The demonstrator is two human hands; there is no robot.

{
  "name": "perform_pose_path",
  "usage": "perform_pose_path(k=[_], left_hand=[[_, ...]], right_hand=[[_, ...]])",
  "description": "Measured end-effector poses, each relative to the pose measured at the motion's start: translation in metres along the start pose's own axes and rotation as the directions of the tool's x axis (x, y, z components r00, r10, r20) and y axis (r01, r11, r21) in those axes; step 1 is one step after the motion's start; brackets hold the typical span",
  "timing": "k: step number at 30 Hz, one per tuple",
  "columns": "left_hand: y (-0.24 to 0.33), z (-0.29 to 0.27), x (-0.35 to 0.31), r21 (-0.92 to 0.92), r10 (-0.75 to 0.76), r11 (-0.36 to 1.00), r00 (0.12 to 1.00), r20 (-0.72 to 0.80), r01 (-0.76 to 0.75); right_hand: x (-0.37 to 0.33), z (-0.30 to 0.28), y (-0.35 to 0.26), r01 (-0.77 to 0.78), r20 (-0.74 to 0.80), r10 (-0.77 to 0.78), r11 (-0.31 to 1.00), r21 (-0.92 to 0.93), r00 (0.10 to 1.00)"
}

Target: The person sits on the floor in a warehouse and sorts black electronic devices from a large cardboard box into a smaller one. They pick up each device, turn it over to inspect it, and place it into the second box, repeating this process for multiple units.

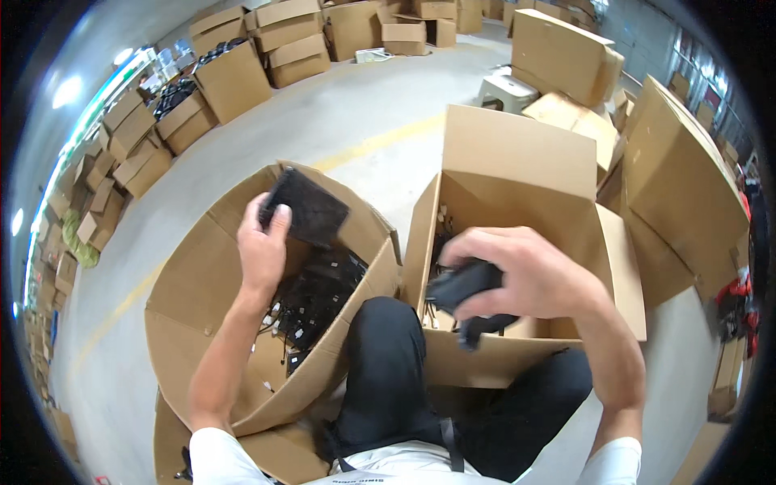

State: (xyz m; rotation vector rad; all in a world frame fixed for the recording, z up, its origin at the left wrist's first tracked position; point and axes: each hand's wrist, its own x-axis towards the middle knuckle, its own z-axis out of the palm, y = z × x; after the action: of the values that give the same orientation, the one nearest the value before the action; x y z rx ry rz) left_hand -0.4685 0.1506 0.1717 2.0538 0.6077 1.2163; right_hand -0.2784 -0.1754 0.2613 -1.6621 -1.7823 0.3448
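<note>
Holds black panel [305, 207] pinched in left hand [263, 242] over rounded carton [187, 279], slanting lengthwise toward its right rim; grips blurred black piece [473, 283], perhaps casing, in half-curled right hand [537, 273], right of carton.

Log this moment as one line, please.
left hand: holding flat black panel over left carton | right hand: holding black part over right carton | cartons: open

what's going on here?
Someone is handling black parts between two open cardboard boxes. The left hand holds a flat black panel up over the left box, where more black parts with white connectors lie. The right hand grips a black piece, too blurred to identify, over the right box.
</note>
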Motion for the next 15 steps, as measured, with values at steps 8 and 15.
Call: perform_pose_path(k=[8, 15], left_hand=[[0.111, 0.041, -0.058, -0.596, -0.015, 0.579, 0.738, 0.675, 0.557], [0.119, 0.068, -0.065, -0.371, -0.182, 0.746, 0.706, 0.685, 0.552]], right_hand=[[0.039, 0.022, 0.015, 0.156, -0.389, -0.127, 0.987, 0.044, 0.912], [0.031, 0.048, 0.03, 0.217, -0.62, -0.227, 0.972, -0.093, 0.751]])
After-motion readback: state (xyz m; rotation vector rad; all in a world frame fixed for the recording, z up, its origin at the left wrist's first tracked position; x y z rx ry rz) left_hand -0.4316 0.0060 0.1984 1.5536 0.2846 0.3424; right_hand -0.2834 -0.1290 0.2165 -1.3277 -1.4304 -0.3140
